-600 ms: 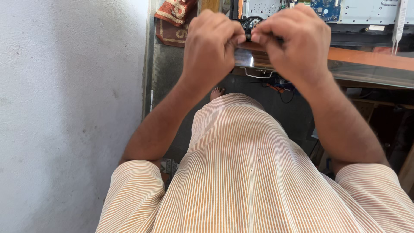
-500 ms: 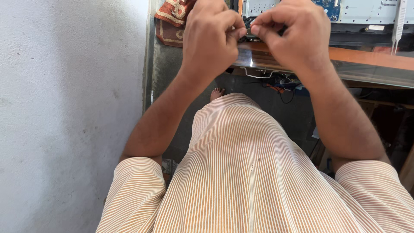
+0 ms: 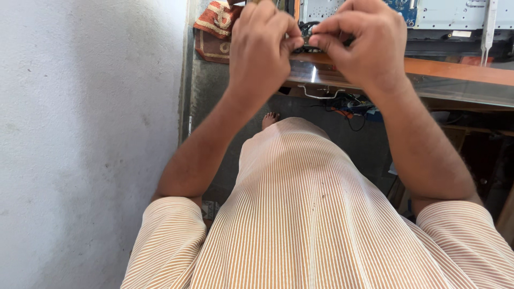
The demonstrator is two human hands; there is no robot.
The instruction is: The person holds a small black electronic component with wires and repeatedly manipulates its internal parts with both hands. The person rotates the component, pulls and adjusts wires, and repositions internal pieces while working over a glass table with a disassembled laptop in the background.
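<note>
Wall (image 3: 80,134): matt white plaster on your left, rough and faintly speckled.
Desk (image 3: 455,69): smooth orange-brown wood along its near edge, under a glossy glass sheet that catches the light.
Shirt (image 3: 310,225): your soft woven cloth, matt, finely striped orange and white.
Cloth (image 3: 214,27): printed red fabric, matt, at the desk's left corner.
Circuit board (image 3: 401,6): blue, slightly shiny, at the desk's far edge.
Metal panel (image 3: 455,13): pale grey, dull.
</note>
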